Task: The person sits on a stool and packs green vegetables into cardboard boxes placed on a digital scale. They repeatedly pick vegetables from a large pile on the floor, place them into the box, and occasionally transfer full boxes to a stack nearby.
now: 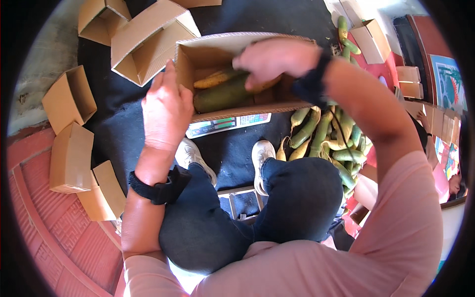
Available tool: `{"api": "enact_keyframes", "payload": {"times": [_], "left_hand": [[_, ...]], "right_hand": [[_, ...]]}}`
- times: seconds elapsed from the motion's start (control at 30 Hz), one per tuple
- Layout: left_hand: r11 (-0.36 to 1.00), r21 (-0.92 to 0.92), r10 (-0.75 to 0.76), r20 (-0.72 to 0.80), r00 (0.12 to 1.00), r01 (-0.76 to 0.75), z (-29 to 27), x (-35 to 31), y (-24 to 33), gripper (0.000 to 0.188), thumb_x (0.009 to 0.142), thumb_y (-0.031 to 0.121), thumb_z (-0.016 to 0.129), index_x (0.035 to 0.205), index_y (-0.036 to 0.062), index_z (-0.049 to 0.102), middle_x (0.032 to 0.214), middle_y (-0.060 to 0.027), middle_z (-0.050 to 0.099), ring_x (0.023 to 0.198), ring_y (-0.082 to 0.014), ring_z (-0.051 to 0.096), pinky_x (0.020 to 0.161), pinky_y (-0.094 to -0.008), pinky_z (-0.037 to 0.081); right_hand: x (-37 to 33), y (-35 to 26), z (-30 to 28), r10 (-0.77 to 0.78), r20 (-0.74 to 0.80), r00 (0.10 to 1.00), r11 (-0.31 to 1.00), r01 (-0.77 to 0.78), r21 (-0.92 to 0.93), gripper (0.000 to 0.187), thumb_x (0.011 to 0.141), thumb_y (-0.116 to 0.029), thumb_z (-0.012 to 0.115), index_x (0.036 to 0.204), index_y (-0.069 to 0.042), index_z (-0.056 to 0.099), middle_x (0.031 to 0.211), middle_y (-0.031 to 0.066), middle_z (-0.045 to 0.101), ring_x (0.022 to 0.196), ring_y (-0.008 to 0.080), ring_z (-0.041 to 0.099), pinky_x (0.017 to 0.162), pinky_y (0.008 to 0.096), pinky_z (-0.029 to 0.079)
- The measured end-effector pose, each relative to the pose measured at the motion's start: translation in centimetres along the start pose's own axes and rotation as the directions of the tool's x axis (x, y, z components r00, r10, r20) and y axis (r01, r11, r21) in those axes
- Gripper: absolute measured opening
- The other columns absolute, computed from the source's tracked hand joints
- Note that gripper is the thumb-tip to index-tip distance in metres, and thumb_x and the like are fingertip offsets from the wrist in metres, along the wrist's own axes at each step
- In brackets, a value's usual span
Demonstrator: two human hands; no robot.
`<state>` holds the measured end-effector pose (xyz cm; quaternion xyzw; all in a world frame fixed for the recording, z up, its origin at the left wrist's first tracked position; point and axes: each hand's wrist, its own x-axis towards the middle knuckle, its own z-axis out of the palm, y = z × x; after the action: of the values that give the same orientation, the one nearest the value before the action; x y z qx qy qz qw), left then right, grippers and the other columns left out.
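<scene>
My left hand [167, 106] is at the near left corner of an open cardboard box [213, 47]. Its fingers lie along the left wall and its thumb is by the rim, steadying the box. Inside lie a thick green radish [217, 100] and a yellowish one [215, 79] behind it. Blurred by motion, my right hand [274, 59] reaches in over the right half, thumb close to the radishes. Whether its fingers grip one cannot be told. Under the near side of the box shows a scale [230, 124] with a display panel.
A heap of green and yellow radishes [324, 133] lies right of the scale. Empty cardboard boxes stand behind left, one [153, 44] against the working box, with more boxes [71, 158] along the left wall. Another box [371, 42] is far right. My knees and shoes are close in front.
</scene>
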<state>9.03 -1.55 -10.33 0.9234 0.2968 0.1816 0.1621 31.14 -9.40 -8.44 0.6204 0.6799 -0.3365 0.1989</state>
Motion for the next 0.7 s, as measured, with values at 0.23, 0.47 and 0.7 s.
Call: {"api": "enact_keyframes", "payload": {"times": [0.23,0.47,0.7], "left_hand": [[0.998,-0.058,-0.007,0.035,0.999,0.009,-0.8,0.3,0.2,0.045,0.077,0.003,0.053,0.121,-0.0069,0.052,0.098,-0.0235,0.06,0.087,-0.0396,0.062,0.077,-0.0428,0.052],[0.987,-0.121,-0.091,0.106,0.99,0.104,-1.0,0.8,0.7,0.046,0.078,0.001,0.052,0.123,-0.0055,0.051,0.097,-0.0222,0.059,0.089,-0.0397,0.061,0.08,-0.0426,0.051],[0.977,-0.158,-0.126,0.116,0.985,0.143,-1.5,0.9,0.7,0.047,0.077,0.0,0.052,0.124,-0.0054,0.051,0.1,-0.0196,0.058,0.086,-0.0375,0.063,0.077,-0.041,0.053]], "right_hand": [[-19.7,6.5,4.1,0.51,-0.726,0.462,0.62,0.387,0.682,0.032,0.093,-0.015,0.057,0.122,-0.001,0.054,0.1,0.0087,0.065,0.097,0.0157,0.062,0.087,0.0292,0.049],[-7.9,16.1,32.3,0.788,-0.343,0.511,0.537,-0.299,0.789,0.072,0.077,-0.024,0.069,0.135,0.001,0.033,0.127,0.0249,0.051,0.116,0.0365,0.052,0.101,0.04,0.041],[-0.8,15.8,34.8,0.866,-0.002,0.5,0.424,-0.733,0.532,0.066,0.081,-0.021,0.061,0.135,0.0,0.029,0.126,0.024,0.048,0.118,0.0384,0.047,0.1,0.0444,0.039]]}}
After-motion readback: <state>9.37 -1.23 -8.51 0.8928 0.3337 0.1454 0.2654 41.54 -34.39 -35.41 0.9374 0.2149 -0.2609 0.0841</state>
